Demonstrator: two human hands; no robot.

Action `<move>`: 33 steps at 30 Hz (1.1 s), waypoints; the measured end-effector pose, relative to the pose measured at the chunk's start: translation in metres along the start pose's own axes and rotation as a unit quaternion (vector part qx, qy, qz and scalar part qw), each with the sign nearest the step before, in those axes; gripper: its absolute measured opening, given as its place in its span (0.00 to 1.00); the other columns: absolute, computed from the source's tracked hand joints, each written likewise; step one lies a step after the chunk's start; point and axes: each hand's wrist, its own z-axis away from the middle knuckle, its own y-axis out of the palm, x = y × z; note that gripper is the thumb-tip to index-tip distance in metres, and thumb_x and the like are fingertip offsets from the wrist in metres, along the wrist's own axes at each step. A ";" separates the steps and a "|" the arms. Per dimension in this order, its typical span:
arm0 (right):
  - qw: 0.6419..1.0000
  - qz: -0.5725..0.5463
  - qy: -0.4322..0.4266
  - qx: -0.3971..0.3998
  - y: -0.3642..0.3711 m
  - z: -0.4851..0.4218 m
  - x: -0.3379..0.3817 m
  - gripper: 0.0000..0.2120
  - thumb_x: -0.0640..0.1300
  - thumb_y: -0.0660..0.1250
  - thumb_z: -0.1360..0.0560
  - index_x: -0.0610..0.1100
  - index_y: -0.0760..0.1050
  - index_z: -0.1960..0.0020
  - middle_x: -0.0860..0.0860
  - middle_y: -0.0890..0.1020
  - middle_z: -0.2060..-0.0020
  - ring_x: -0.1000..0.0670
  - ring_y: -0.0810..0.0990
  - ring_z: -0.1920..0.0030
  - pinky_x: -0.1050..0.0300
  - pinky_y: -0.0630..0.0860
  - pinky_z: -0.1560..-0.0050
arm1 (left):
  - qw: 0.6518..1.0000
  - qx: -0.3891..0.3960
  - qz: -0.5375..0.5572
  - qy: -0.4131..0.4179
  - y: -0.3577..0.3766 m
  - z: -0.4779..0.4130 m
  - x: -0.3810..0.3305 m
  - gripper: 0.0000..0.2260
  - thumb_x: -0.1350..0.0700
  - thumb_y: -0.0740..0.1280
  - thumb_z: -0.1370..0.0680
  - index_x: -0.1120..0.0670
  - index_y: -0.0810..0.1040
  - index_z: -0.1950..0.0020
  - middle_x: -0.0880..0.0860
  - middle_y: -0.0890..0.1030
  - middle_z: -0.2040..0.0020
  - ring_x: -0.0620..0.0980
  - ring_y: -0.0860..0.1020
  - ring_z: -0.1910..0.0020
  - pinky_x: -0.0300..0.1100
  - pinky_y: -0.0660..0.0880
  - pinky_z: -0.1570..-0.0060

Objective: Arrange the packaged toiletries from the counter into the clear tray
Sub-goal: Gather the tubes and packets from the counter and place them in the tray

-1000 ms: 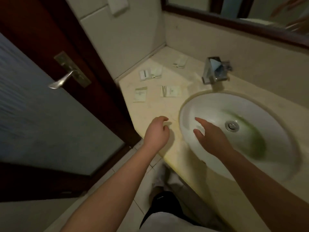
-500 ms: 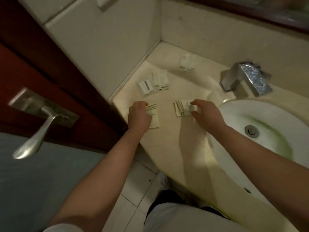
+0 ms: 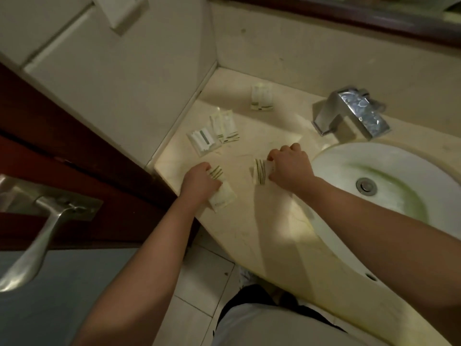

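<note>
Several small white toiletry packets with green stripes lie on the cream counter (image 3: 249,221). My left hand (image 3: 199,182) is closed on the near-left packet (image 3: 222,196) at the counter's left edge. My right hand (image 3: 290,166) grips the striped packet (image 3: 259,171) just left of the basin. Farther back lie a clear razor packet (image 3: 203,139), a pair of overlapping packets (image 3: 227,127) and one more packet (image 3: 261,97) near the corner. No clear tray is in view.
A white oval basin (image 3: 374,176) with a drain sits right of my hands, a chrome faucet (image 3: 354,113) behind it. A dark wooden door (image 3: 82,156) with a metal lever handle (image 3: 37,243) stands to the left. Tiled walls close the corner.
Both hands reached forward from near the basin's front to the packets and closed on one each. The view tilted down and moved closer to the counter corner.
</note>
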 end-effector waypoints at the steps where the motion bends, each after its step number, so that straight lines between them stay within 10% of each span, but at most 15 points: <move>1: 0.999 -0.033 0.013 -0.008 0.001 0.005 -0.002 0.15 0.46 0.68 0.29 0.46 0.77 0.43 0.45 0.79 0.49 0.41 0.72 0.46 0.50 0.70 0.51 | 0.998 -0.001 0.066 0.007 -0.003 0.004 -0.004 0.14 0.56 0.71 0.27 0.58 0.77 0.43 0.55 0.79 0.46 0.54 0.77 0.48 0.42 0.70 0.56; 7: 0.919 -0.353 0.173 -0.041 -0.011 0.069 -0.040 0.14 0.50 0.70 0.29 0.43 0.69 0.65 0.50 0.71 0.69 0.50 0.71 0.67 0.56 0.65 0.68 | 0.924 0.047 0.377 -0.049 0.004 0.037 -0.047 0.03 0.58 0.69 0.25 0.56 0.80 0.58 0.53 0.80 0.62 0.49 0.76 0.65 0.40 0.68 0.69; 11: 0.789 -0.552 0.263 -0.059 -0.029 0.137 -0.087 0.10 0.48 0.71 0.27 0.41 0.80 0.53 0.47 0.83 0.60 0.53 0.78 0.66 0.60 0.72 0.68 | 0.899 0.121 0.418 -0.044 0.034 0.073 -0.099 0.01 0.61 0.66 0.23 0.58 0.78 0.53 0.56 0.81 0.58 0.50 0.80 0.62 0.40 0.75 0.69; 26: 0.679 -0.584 0.391 -0.210 -0.046 0.433 -0.308 0.12 0.45 0.57 0.20 0.51 0.77 0.56 0.49 0.81 0.56 0.46 0.77 0.55 0.47 0.76 0.51 | 0.903 0.212 0.373 0.022 0.223 0.267 -0.291 0.04 0.60 0.66 0.25 0.51 0.79 0.55 0.53 0.82 0.56 0.50 0.78 0.55 0.45 0.68 0.58; 33: 0.621 -0.583 0.453 -0.264 -0.038 0.491 -0.396 0.14 0.39 0.62 0.23 0.44 0.75 0.38 0.49 0.81 0.47 0.51 0.79 0.50 0.56 0.75 0.56 | 0.904 0.255 0.342 0.025 0.291 0.300 -0.375 0.04 0.63 0.69 0.26 0.54 0.79 0.57 0.56 0.79 0.58 0.50 0.74 0.63 0.42 0.67 0.66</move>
